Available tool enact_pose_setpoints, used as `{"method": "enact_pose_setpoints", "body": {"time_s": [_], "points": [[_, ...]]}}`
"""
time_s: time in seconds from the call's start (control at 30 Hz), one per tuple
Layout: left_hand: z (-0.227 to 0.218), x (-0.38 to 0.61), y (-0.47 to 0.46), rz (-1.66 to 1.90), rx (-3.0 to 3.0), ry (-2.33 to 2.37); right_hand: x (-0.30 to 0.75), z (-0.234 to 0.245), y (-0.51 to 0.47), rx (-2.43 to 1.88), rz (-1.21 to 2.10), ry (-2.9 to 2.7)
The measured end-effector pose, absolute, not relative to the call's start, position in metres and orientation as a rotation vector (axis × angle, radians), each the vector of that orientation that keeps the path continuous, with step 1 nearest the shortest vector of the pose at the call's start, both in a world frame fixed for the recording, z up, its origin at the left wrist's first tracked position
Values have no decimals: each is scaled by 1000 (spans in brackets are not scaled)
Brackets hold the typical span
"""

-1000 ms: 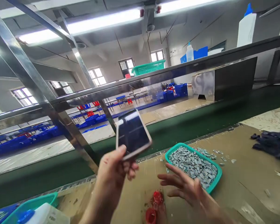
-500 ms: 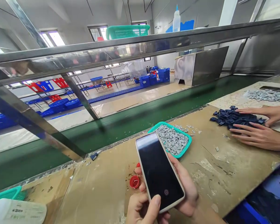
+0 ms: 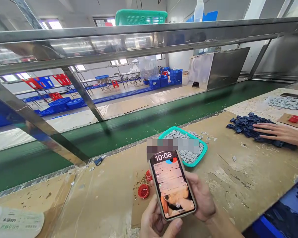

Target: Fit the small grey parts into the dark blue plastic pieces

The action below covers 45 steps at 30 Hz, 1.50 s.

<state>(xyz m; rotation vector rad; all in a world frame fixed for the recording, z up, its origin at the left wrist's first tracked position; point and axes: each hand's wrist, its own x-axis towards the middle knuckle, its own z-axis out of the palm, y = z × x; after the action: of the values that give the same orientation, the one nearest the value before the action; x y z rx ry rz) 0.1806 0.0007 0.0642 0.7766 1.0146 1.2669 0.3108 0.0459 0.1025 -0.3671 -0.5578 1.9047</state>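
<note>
- Head view: a steel rail (image 3: 139, 31) is run across the upper frame, partly screening the hall; a green conveyor belt (image 3: 129, 140) lies below, beside a cardboard-topped bench (image 3: 101, 205).
- A smartphone (image 3: 172, 185) is held at bottom centre, its screen lit and tilted upward, apparently for reading; it is gripped from both sides by the left hand (image 3: 159, 218) and right hand (image 3: 202, 198), fingers curled around its edges.
- A teal tray (image 3: 198, 158) is partly hidden behind it; red bottle caps (image 3: 143, 191) lie just beside.
- Dark blue pieces (image 3: 248, 127) at right are pressed by a co-worker's hand (image 3: 278, 132).

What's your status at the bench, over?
Left hand and right hand both on smartphone, lock screen lit, 10:08. Teal tray of grey parts behind it, partly blocked by the phone.
</note>
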Motion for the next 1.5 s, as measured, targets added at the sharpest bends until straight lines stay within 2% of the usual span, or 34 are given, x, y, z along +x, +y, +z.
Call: {"method": "enact_pose_setpoints", "body": {"time_s": [0.2,0.53,0.97,1.5], "points": [[71,169,1,1217,791,939,320,94,51,-401,1885,-979],[70,163,1,1223,820,939,317,89,59,-440,1871,-1073],[64,161,3,1197,816,950,319,79,57,-483,1908,-866],[85,176,16,1234,699,1086,319,80,55,-521,1910,-680]]}}
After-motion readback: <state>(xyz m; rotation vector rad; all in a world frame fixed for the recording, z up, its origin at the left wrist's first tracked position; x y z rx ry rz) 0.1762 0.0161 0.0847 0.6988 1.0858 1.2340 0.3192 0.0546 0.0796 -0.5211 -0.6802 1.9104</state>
